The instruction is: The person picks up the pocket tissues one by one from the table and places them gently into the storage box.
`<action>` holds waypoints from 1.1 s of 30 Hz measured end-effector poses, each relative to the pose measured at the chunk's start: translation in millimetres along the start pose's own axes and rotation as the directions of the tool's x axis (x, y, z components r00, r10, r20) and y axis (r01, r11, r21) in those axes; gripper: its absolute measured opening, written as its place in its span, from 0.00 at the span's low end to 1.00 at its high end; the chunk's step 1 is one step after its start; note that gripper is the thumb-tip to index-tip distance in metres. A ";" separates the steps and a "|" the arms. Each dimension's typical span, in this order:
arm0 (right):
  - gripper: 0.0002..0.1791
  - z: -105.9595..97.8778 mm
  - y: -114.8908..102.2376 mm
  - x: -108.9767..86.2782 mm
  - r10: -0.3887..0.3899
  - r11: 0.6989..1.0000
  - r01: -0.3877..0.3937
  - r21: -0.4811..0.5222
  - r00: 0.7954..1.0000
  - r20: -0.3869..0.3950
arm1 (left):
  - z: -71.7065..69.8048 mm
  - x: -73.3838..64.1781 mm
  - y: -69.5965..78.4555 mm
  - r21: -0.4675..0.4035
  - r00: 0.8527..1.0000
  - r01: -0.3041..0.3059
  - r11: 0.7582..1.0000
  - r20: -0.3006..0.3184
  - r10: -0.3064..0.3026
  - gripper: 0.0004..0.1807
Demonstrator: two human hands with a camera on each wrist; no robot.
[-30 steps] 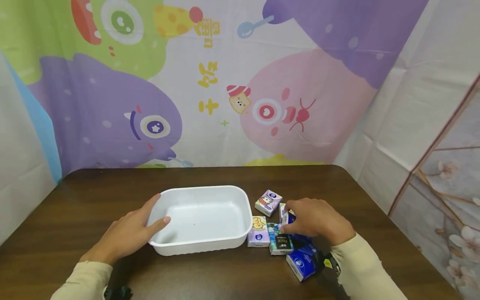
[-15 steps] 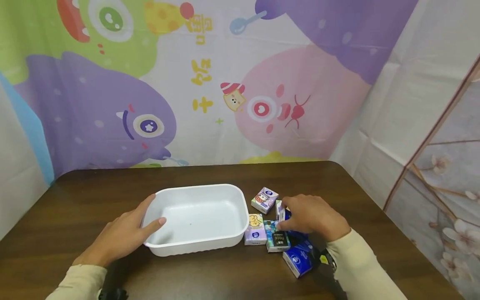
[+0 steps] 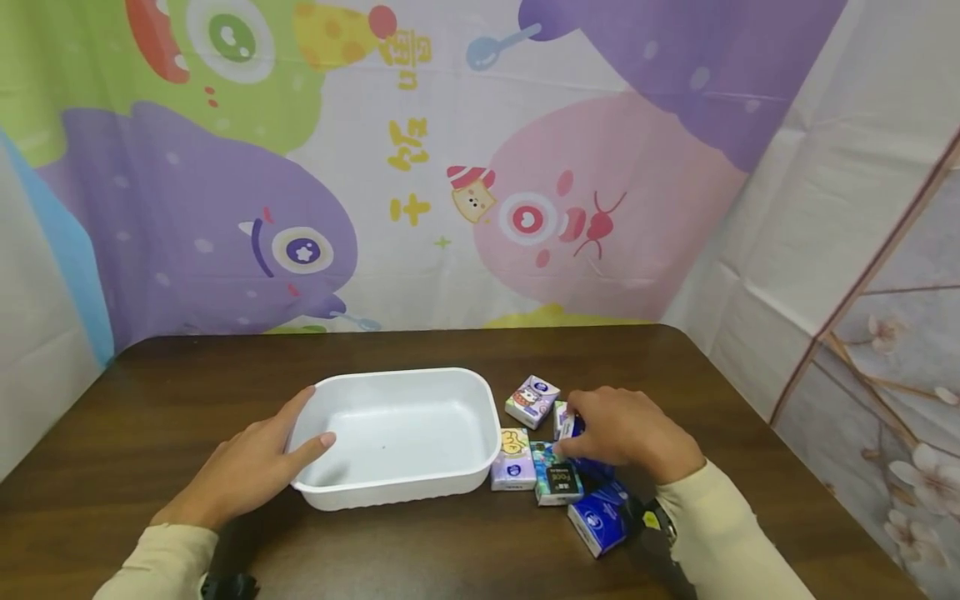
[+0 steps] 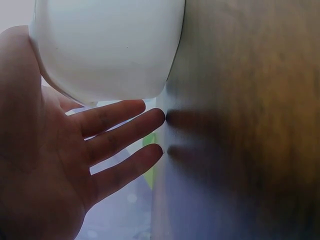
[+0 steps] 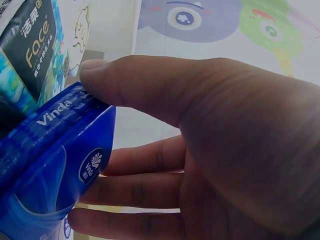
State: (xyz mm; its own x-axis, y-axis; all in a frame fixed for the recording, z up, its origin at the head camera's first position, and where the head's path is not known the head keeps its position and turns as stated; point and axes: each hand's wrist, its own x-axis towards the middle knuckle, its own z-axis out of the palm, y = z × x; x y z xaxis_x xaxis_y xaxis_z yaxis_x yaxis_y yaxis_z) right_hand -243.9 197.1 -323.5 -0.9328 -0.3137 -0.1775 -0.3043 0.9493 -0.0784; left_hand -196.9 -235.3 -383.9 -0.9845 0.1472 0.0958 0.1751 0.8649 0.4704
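A white plastic tub (image 3: pixel 397 442) stands on the table. My left hand (image 3: pixel 243 471) holds its left end, thumb over the rim and the other fingers outside. In the left wrist view, those fingers (image 4: pixel 122 132) are extended and spread beneath the tub wall. My right hand (image 3: pixel 630 437) pinches a blue Vinda tissue pack (image 5: pixel 75 150) between thumb and fingers. Close by lie a Face tissue pack (image 3: pixel 557 473), a lilac pack with a yellow figure (image 3: pixel 513 460), another lilac pack (image 3: pixel 532 402) and a blue pack (image 3: pixel 600 518). One more pack (image 3: pixel 560 417) is partly hidden.
Brown wooden table (image 3: pixel 420 554) lies under everything. A cartoon-printed cloth (image 3: pixel 420 275) hangs behind its far edge, and a pale floral sheet (image 3: pixel 892 400) hangs on the right.
The head view has shifted slightly. Both hands stay in place, the left at the tub and the right on the blue pack.
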 end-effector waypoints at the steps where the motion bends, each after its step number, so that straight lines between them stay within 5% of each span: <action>1: 0.32 0.0 0.1 -0.2 -0.001 1.000 0.001 0.001 1.000 -0.002 | 0.1 0.2 0.1 0.000 1.000 0.000 1.000 0.001 0.000 0.48; 33: 0.27 3.2 -1.4 2.9 -0.054 0.998 0.056 0.014 0.989 -0.137 | 0.1 -0.4 0.9 0.004 1.000 0.005 1.000 0.008 -0.005 0.47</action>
State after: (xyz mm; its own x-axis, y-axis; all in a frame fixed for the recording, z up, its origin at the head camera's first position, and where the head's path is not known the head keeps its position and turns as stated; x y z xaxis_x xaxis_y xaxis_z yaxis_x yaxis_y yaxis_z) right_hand -245.5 194.8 -327.0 -0.9327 -0.3587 -0.0371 -0.3536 0.9299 -0.1016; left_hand -196.3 -234.5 -383.5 -0.9854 0.1469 0.0862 0.1702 0.8678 0.4670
